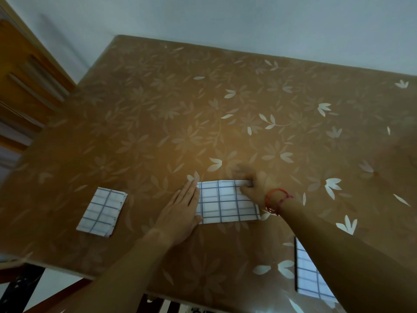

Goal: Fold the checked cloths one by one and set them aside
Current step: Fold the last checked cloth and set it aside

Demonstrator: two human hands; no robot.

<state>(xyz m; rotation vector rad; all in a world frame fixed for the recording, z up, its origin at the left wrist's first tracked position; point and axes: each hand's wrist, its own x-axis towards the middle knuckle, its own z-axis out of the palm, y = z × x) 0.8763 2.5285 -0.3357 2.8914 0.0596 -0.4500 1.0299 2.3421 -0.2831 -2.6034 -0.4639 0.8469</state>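
Now the cloth [228, 201] lies as a folded strip on the counter [158, 109], right in front of you and near the front edge. Your left grip [180, 206] rests flat on the strip's left end, palm down, with the fingers straight and together. I judge it is pinning the layers so the strip cannot slide while the other end is worked. Your right grip [255, 186] pinches the far right corner, fingers and thumb curled narrowly round the edge, which looks turned up a little there. That hold suits carrying the right end across for the next fold. A red band [277, 197] sits on that wrist.

Well apart on the left lies a packet [101, 211], a checked cloth folded small. It is probably parked there to keep the working spot free. By your right forearm, at the counter's front edge, a third cloth [309, 274] shows in part, the arm hiding the rest. It lies flat, and I take it to be waiting its turn within easy reach.
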